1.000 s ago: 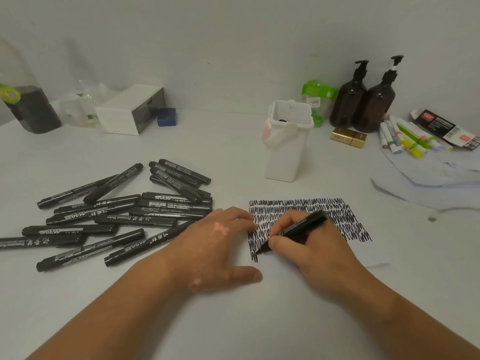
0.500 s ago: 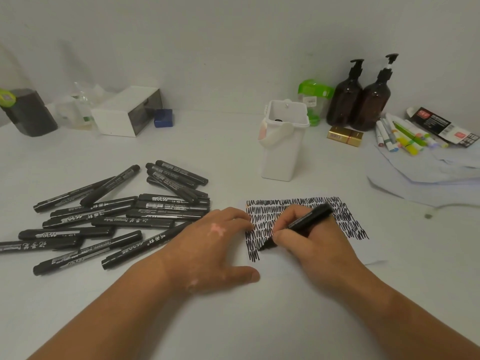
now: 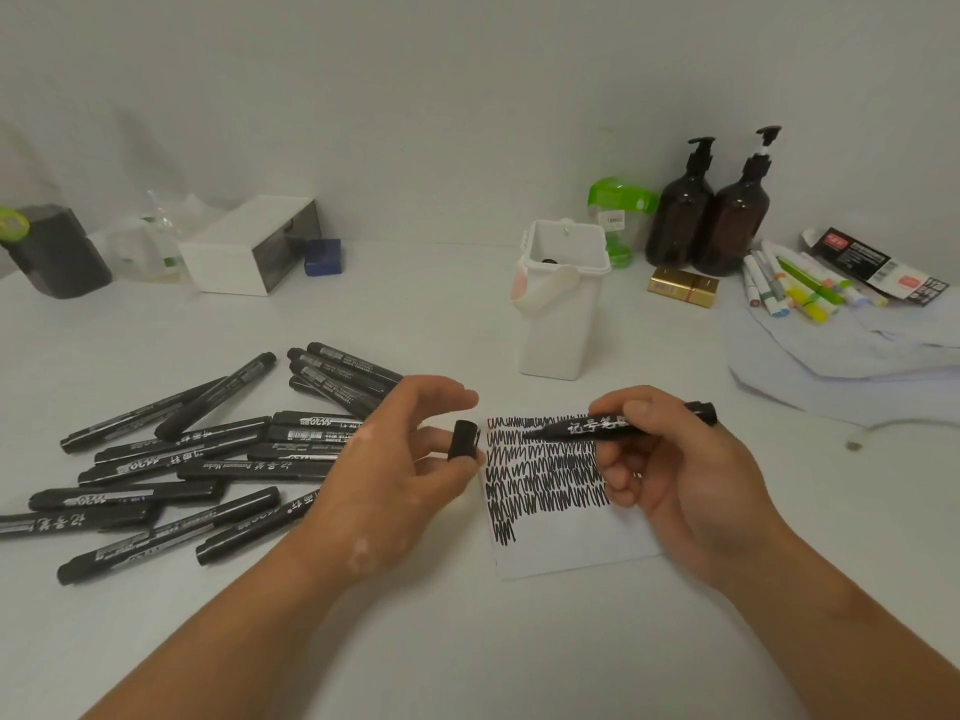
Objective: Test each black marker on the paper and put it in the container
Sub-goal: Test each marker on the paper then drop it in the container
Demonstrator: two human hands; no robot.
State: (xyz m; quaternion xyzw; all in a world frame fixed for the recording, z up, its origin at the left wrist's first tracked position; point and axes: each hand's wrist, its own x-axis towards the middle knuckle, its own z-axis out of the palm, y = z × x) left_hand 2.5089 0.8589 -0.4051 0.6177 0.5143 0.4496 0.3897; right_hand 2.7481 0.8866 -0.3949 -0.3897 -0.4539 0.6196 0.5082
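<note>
Head view: the right hand (image 3: 670,470) is curled round a black marker (image 3: 618,426), held level just above the paper (image 3: 571,553), with the bare tip pointing toward the left hand (image 3: 400,459). The left hand pinches the cap (image 3: 464,440) between thumb and fingers, a short gap from the tip. The container (image 3: 558,324) stands beyond both hands, nearer the right. The pile of markers (image 3: 208,459), judged untested, lies to the left of the left hand and partly behind it. Risk one: a misaligned push would drive the wet tip onto the left fingers or the worktop (image 3: 467,641) instead of into the cap. Risk two: the cap is held only by a light pinch and could slip and roll into the pile. Risk three: the container looks tall and narrow, so a marker dropped against its rim could tip it. Not verifiable: which way the cap's open end faces. The middle of the marker barrel is hidden under the right fingers, as is the right part of the scribbles. The container's inside is hidden, save one dark end near the rim.
</note>
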